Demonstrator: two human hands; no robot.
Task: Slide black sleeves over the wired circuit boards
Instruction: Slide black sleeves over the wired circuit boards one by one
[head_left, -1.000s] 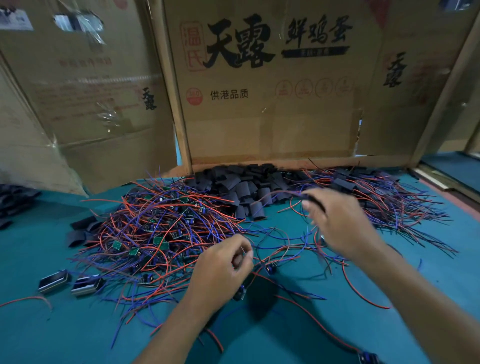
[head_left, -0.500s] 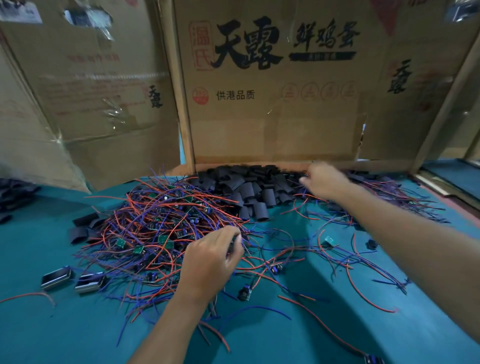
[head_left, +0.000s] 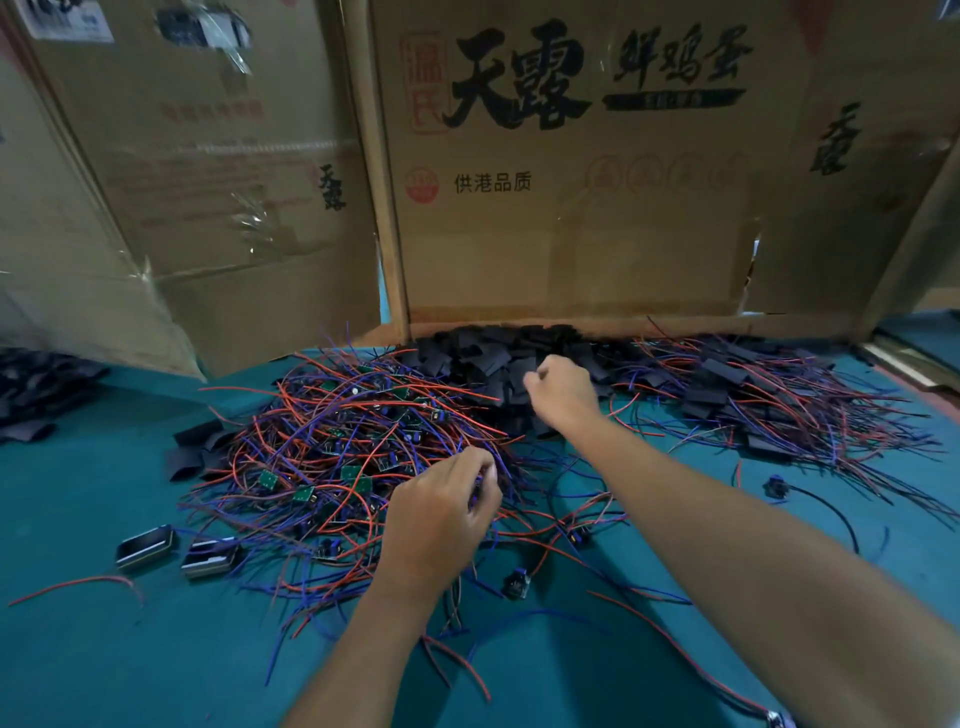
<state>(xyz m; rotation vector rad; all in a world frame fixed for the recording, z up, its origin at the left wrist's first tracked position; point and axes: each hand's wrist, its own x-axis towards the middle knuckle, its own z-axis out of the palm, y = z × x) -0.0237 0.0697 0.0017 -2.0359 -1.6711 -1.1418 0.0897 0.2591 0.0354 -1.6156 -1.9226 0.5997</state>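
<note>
A tangled heap of small green circuit boards with red and blue wires (head_left: 332, 447) covers the left middle of the teal table. My left hand (head_left: 441, 514) sits at its right edge, fingers curled round some of those wires. Behind it lies a pile of loose black sleeves (head_left: 483, 358) against the cardboard. My right hand (head_left: 563, 389) reaches into that pile with fingers curled at a sleeve; its fingertips are hidden, so the hold is unclear. A second heap of wired boards in black sleeves (head_left: 753, 395) spreads at the right.
Cardboard boxes (head_left: 571, 208) wall off the back of the table. Two small metal-edged black parts (head_left: 145, 545) lie at the front left. More black sleeves (head_left: 31, 389) are heaped at the far left. A single black-wired part (head_left: 776, 486) lies at the right.
My right hand dropped the wired piece it held over the middle and moved back and left into the black sleeve pile. My left hand stayed at the wire heap, shifting slightly forward.
</note>
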